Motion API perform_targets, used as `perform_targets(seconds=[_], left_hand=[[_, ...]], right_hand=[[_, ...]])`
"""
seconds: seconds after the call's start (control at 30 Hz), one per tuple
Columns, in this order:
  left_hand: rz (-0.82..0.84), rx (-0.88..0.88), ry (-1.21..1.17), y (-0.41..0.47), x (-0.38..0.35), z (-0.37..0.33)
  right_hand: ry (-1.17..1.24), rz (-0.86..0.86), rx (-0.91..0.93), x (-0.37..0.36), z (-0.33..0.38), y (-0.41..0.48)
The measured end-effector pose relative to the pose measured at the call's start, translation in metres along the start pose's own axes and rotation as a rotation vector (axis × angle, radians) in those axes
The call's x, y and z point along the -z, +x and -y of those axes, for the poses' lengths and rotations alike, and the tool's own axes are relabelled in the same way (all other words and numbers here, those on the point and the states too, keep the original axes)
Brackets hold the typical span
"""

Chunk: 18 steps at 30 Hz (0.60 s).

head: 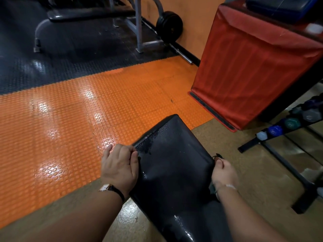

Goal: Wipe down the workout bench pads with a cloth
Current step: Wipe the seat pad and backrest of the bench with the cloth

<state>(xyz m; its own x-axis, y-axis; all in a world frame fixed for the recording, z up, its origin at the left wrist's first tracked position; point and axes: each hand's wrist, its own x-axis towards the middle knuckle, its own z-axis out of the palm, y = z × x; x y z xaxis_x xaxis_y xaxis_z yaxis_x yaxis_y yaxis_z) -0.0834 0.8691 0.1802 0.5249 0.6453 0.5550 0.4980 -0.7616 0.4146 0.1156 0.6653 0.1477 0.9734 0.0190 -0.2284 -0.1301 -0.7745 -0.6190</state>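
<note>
Bench pad [174, 172] between both hands, dumbbell rack [288, 130] right

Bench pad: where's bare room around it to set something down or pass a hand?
Widest bare patch: the orange studded mat left of the bench pad, up to the black mat. A narrower tan floor strip lies between pad and dumbbell rack. Crowded: far right, red padded box and rack. The left hand and right hand grip the pad's side edges.
</note>
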Motion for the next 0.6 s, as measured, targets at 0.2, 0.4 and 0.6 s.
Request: perform_targets(seconds=[0.2, 0.4, 0.6], left_hand=[[-0.004, -0.004, 0.003, -0.001, -0.001, 0.003], [-0.012, 0.018, 0.038, -0.002, -0.004, 0.001], [-0.009, 0.011, 0.072, -0.003, -0.002, 0.001]], right_hand=[[0.043, 0.006, 0.399, -0.002, -0.010, -0.030], [-0.075, 0.110, 0.013, 0.000, -0.019, 0.027], [-0.032, 0.031, 0.476, -0.001, -0.022, -0.025]])
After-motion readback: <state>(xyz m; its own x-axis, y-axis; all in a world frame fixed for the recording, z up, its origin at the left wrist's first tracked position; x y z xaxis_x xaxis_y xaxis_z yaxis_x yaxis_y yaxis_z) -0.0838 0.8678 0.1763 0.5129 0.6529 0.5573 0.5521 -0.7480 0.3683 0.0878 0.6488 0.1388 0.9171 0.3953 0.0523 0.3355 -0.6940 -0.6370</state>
